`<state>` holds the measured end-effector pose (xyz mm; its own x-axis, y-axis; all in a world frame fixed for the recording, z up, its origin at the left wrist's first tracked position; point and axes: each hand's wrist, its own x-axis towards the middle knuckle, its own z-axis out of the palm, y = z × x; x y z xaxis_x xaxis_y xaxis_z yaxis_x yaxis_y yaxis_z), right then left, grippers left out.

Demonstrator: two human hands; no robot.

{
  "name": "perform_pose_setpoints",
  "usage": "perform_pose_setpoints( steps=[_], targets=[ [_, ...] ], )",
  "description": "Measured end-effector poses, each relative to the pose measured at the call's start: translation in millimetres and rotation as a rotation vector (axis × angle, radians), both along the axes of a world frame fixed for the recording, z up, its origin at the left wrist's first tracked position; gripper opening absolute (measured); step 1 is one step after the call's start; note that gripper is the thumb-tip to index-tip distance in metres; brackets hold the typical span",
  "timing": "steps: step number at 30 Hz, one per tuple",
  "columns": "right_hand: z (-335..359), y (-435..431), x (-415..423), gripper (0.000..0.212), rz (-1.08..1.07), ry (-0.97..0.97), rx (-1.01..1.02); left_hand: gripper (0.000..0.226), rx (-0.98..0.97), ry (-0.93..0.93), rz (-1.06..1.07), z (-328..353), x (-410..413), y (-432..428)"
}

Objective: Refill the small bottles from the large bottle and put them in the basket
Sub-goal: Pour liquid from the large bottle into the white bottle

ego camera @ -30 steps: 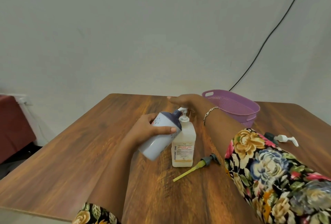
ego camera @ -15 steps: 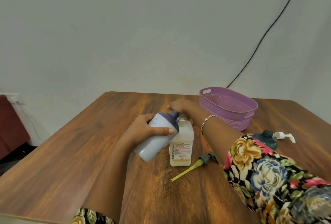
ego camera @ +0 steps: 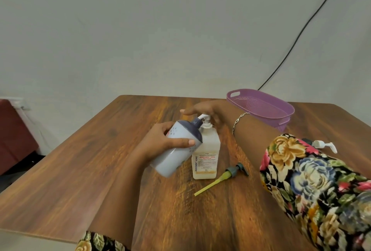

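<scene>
**Markings.** The large bottle (ego camera: 206, 146) carries a white label. "BIOCHEK CHG" is printed in red on its front and again vertically up its left edge. A word beneath it appears to read "Handrub", and the fine print is too small to read. The small bottle (ego camera: 169, 162) shows only a faint dotted pattern.

**Hands and task items.**
- The left hand (ego camera: 158, 142) grasps the small bottle around its upper body and holds it off the table, tilted to the right. The bottle's dark neck sits against the white pump head (ego camera: 205, 118) of the large bottle.
- The right hand (ego camera: 204, 109) lies over that pump head with fingers extended and nothing gripped.
- The large bottle stands upright at mid-table, with a shallow amber layer at its base.
- The basket (ego camera: 259, 106) sits at the far right, well apart from both bottles.

**Surroundings.**
- A loose pump (ego camera: 220, 179) with a grey collar and yellow tube lies flat just right of the large bottle.
- A second white dispenser (ego camera: 322, 144) shows at the right, its base largely hidden by the floral sleeve (ego camera: 321, 190).
- A metal bracelet (ego camera: 240, 119) circles the right wrist.
- A black cable (ego camera: 306, 24) runs down the wall.
- A dark red object (ego camera: 14, 130) stands at the far left.

**Materials.**
- The table (ego camera: 100, 160) is brown wood grain with rounded corners.
- The basket is purple perforated plastic, oval, with a cut-out handle.
- The large bottle is translucent and square-shouldered.
- The small bottle is a smooth, pale cylinder with a navy top.
</scene>
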<state>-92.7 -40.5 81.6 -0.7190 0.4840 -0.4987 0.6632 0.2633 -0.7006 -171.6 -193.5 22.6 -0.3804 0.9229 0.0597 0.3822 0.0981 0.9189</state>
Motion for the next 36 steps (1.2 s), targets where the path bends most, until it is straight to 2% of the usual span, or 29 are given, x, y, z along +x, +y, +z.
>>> perform_pose_setpoints(
  steps=[6, 10, 13, 17, 20, 24, 27, 29, 32, 36],
  targets=[
    [7.2, 0.4, -8.5, 0.078, 0.022, -0.078, 0.081, 0.068, 0.023, -0.007, 0.013, 0.5, -2.9, -0.6],
    [4.9, 5.4, -13.8, 0.088, -0.047, -0.062, 0.084, 0.067, 0.010, -0.003, 0.019, -0.6, -6.1, -0.3],
    [-1.0, 8.3, -16.2, 0.080, -0.035, -0.039, 0.152, 0.068, 0.010, -0.014, 0.020, -1.3, -5.9, 0.5],
    [-12.2, 9.5, -16.1, 0.048, 0.073, -0.034, 0.337, 0.071, 0.004, -0.016, 0.008, -5.6, -4.5, 3.0],
    [-17.1, 7.5, -17.3, 0.035, 0.130, -0.107, 0.486, 0.071, -0.002, -0.054, 0.010, -7.9, -4.1, 4.7],
    [-14.1, 5.7, -17.5, 0.036, 0.101, -0.096, 0.448, 0.071, 0.005, -0.023, -0.002, -2.7, -2.8, 5.5],
    [-4.1, 7.0, -11.9, 0.055, 0.052, -0.003, 0.219, 0.070, 0.012, -0.016, -0.006, 1.2, -0.8, 3.6],
    [-0.3, 6.6, -9.4, 0.061, 0.056, -0.023, 0.148, 0.070, 0.012, -0.031, -0.006, 2.5, -0.4, 2.7],
    [-6.1, 6.1, -13.5, 0.054, 0.079, -0.016, 0.256, 0.068, 0.011, -0.040, -0.012, 2.4, 0.2, 3.2],
    [-16.0, 6.2, -17.3, 0.039, 0.208, -0.095, 0.560, 0.066, 0.013, -0.029, -0.012, -2.2, -1.9, 4.5]
  ],
)
